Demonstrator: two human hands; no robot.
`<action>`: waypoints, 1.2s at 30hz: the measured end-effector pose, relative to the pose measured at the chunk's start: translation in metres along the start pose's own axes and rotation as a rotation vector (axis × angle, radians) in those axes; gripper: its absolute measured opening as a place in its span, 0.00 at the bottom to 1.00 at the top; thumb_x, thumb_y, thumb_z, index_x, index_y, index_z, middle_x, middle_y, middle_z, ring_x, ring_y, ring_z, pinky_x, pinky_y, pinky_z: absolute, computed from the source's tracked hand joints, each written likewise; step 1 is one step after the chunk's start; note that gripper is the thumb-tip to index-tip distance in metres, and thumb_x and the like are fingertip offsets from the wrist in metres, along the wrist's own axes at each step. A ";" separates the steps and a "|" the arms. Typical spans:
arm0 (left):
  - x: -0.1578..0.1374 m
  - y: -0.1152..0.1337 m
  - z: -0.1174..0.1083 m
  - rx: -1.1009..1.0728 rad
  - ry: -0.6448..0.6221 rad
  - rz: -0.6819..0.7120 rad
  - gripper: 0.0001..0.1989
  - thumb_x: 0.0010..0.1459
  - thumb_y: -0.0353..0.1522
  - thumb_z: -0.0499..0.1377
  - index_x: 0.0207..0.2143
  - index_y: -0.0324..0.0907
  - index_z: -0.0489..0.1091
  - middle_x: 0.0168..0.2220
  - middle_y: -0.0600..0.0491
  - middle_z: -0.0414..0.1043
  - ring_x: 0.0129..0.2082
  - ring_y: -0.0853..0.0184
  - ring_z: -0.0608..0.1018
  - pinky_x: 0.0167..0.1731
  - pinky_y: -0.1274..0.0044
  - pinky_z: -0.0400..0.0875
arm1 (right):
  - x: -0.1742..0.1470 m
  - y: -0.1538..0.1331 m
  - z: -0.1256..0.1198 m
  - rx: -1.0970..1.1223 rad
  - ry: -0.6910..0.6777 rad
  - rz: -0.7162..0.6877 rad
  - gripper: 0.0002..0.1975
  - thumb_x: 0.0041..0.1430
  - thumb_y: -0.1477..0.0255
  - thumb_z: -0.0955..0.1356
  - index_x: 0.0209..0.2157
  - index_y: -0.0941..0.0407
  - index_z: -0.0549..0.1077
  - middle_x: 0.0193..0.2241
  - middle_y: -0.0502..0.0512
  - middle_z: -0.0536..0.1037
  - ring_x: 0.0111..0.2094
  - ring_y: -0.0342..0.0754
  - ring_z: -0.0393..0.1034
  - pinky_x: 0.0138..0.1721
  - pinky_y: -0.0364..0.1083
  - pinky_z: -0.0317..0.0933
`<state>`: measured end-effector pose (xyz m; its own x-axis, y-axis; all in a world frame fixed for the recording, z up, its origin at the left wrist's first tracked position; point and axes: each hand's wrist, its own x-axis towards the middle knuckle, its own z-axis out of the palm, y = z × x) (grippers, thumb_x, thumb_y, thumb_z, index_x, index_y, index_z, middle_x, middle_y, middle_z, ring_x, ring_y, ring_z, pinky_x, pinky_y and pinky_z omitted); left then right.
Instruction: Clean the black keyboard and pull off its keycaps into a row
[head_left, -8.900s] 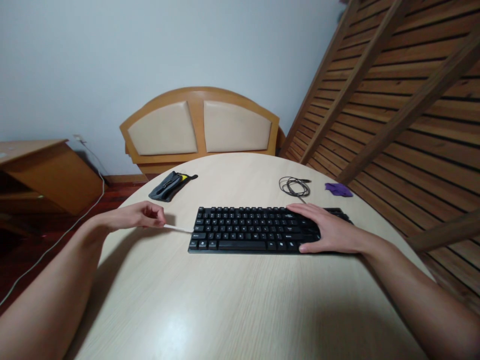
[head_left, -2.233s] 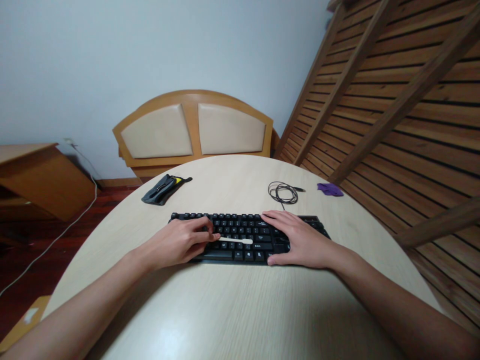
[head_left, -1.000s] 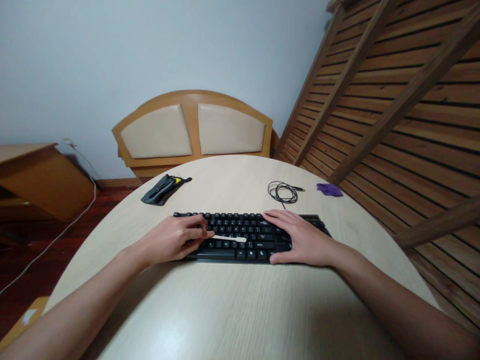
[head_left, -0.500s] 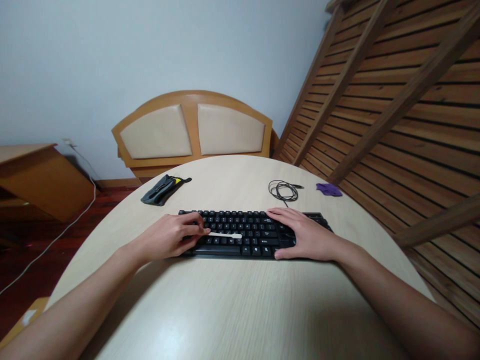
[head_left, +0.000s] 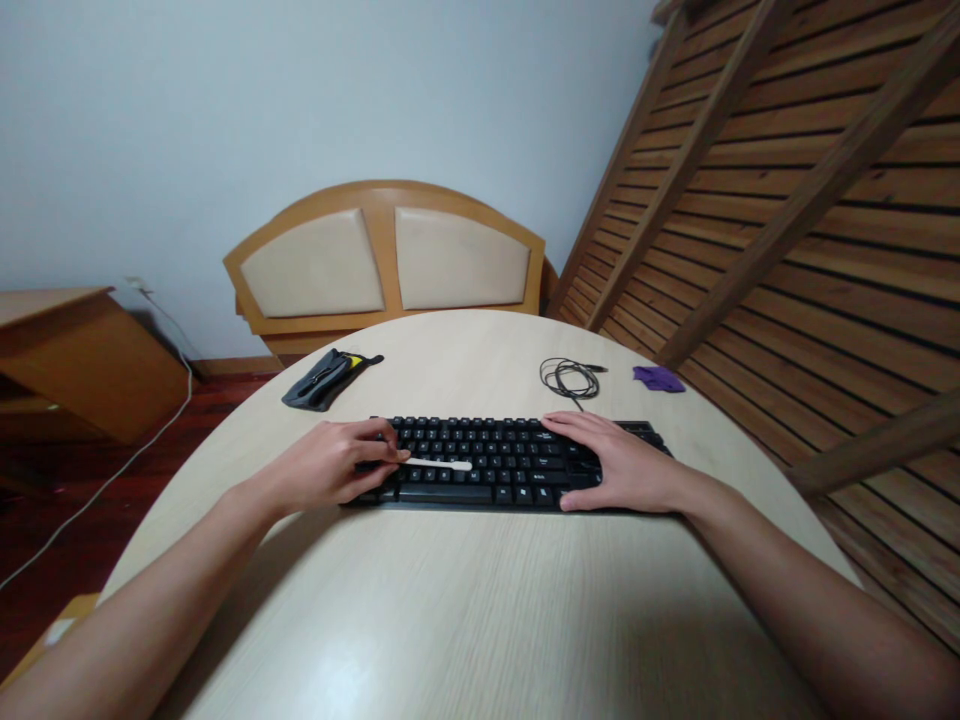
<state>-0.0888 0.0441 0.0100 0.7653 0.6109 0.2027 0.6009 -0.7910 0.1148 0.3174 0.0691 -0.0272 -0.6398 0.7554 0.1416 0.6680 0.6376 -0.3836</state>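
Smooth pale wall (head_left: 337, 90) rises behind an arched wooden headboard (head_left: 386, 270) with two padded cream panels, and rough brown slatted boards (head_left: 795, 200) lean along the right. Curved at its far edge, the tabletop (head_left: 465, 610) has fine, light wood grain and a soft sheen. Near that edge, a limp dark fabric pouch (head_left: 319, 385) lies toward the left, a thin coiled black cable (head_left: 570, 378) toward the right, and a crumpled purple cloth (head_left: 658, 379) close to the right rim. Midway across the tabletop sits a long rectangular black keyboard (head_left: 480, 440) with pale legends. Above its keys, the left hand (head_left: 330, 465) pinches a slim white toothbrush (head_left: 439, 464), its head slightly broader than its neck. The right hand (head_left: 626, 470) spreads wide over the keyboard's right part.
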 end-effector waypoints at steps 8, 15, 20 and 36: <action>-0.002 -0.005 -0.002 -0.022 0.010 -0.010 0.14 0.67 0.33 0.52 0.43 0.43 0.78 0.38 0.49 0.76 0.33 0.67 0.79 0.33 0.76 0.73 | 0.000 0.000 -0.004 -0.026 -0.037 0.029 0.50 0.46 0.45 0.73 0.66 0.54 0.60 0.65 0.62 0.61 0.65 0.64 0.54 0.65 0.64 0.48; -0.004 -0.010 -0.003 -0.030 0.006 -0.037 0.13 0.67 0.33 0.53 0.40 0.42 0.78 0.36 0.49 0.76 0.32 0.66 0.78 0.33 0.75 0.72 | -0.001 0.003 -0.006 -0.020 -0.035 0.026 0.49 0.46 0.46 0.73 0.66 0.53 0.60 0.65 0.61 0.61 0.65 0.65 0.54 0.65 0.65 0.48; -0.008 -0.017 -0.004 -0.071 0.052 -0.074 0.13 0.66 0.35 0.54 0.39 0.42 0.79 0.35 0.49 0.77 0.33 0.67 0.79 0.35 0.76 0.73 | -0.002 0.006 -0.006 -0.014 -0.034 0.030 0.49 0.46 0.46 0.73 0.66 0.54 0.61 0.65 0.62 0.62 0.65 0.65 0.54 0.65 0.64 0.48; -0.018 -0.036 -0.006 -0.029 0.131 -0.120 0.16 0.65 0.41 0.58 0.30 0.42 0.78 0.30 0.52 0.77 0.30 0.68 0.77 0.32 0.78 0.69 | -0.001 0.005 -0.007 -0.014 -0.036 0.029 0.49 0.46 0.47 0.73 0.65 0.54 0.61 0.64 0.62 0.62 0.64 0.66 0.54 0.64 0.65 0.50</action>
<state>-0.1252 0.0613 0.0082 0.6508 0.6930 0.3102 0.6782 -0.7142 0.1730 0.3244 0.0729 -0.0230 -0.6328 0.7681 0.0978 0.6918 0.6176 -0.3741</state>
